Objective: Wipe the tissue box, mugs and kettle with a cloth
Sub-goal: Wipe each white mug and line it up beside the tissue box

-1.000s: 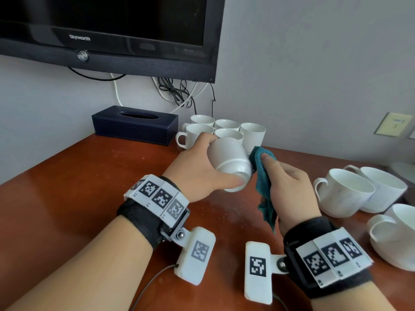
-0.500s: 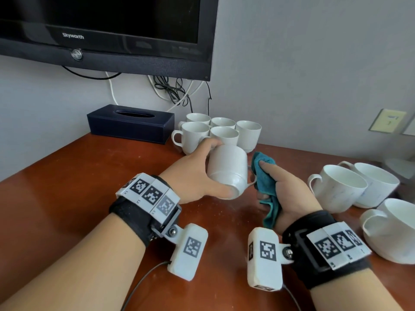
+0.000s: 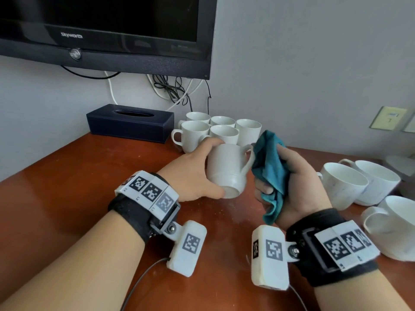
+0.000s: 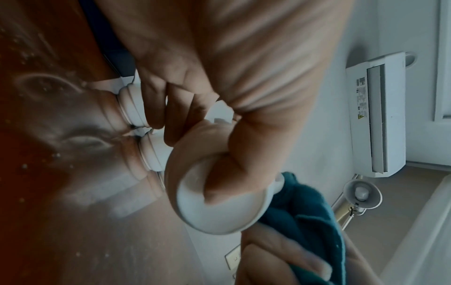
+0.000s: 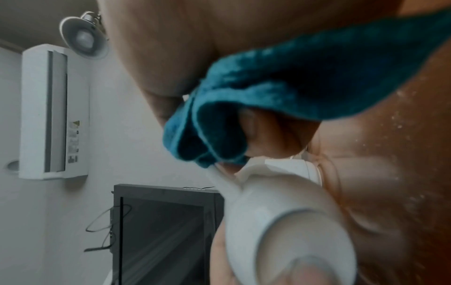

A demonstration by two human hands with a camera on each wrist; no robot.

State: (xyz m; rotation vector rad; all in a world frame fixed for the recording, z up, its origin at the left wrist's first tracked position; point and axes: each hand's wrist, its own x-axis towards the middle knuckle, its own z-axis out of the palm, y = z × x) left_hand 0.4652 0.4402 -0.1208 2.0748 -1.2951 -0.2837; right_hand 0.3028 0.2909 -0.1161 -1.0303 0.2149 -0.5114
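Observation:
My left hand grips a white mug above the table, tilted with its base toward me and its handle pointing right. My right hand holds a bunched teal cloth against that handle. The left wrist view shows my thumb across the mug, with the cloth beside it. In the right wrist view the cloth meets the handle of the mug. A dark blue tissue box stands at the back by the wall. I cannot make out a kettle.
Several small white mugs cluster behind my hands beside the tissue box. Three wider white mugs stand at the right. A television hangs above with cables below it. The brown table stretches to my left.
The mug has turned in my left hand so its handle now points right. My right hand has shifted the cloth from the mug's body to the handle.

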